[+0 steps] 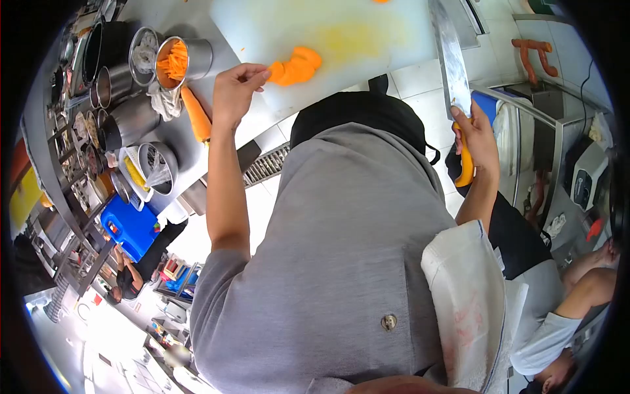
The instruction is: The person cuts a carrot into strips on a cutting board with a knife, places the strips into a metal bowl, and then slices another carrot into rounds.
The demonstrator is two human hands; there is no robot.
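Orange carrot slices [296, 67] lie overlapping in a short row on the white cutting board [262, 29]. My left hand [237, 88] is at the left end of the row, thumb and forefinger pinched together at the end slice. Off the board's right side, my right hand [477, 141] is wrapped round the yellow handle of a large knife [449, 59], whose broad blade points away from me. A whole carrot [195, 115] rests on the steel counter left of my left forearm. Beyond it a steel container [198, 58] holds shredded carrot [173, 62].
A white cloth [165, 102] and several steel pots [131, 121] crowd the left counter. A metal rail [518, 105] stands at the right. One person [558, 315] is close at the lower right; another [131, 279] is farther off at the lower left.
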